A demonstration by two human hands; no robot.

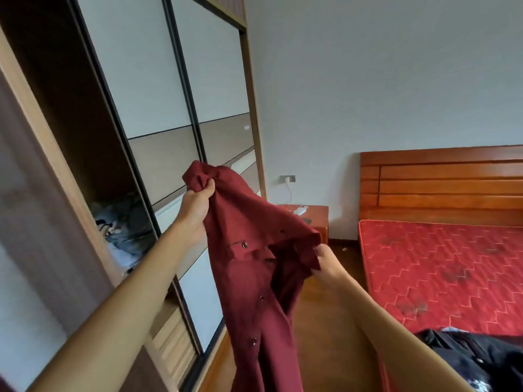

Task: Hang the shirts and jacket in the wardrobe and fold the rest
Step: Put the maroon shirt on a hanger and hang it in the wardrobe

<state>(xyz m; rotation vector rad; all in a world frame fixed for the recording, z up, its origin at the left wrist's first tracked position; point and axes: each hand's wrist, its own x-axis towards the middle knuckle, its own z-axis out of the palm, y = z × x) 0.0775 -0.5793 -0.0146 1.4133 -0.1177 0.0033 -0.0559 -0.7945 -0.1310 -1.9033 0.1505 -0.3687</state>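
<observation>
A dark red button-up shirt (pixel 254 278) hangs in the air between my hands, its buttons and a chest pocket facing me. My left hand (pixel 195 210) grips a bunched shoulder part up high, close to the wardrobe (pixel 158 108). Lower and to the right, my right hand (pixel 328 263) pinches the other upper edge near the collar. The wardrobe's sliding doors stand partly open at the left, showing a dark compartment. No hanger is visible.
Grey and blue clothes (pixel 124 227) lie on a shelf inside the wardrobe. A bed with a red mattress (pixel 441 267) and wooden headboard fills the right. Dark clothing (pixel 475 357) lies at the bed's near corner. A wooden nightstand (pixel 317 216) stands by the wall.
</observation>
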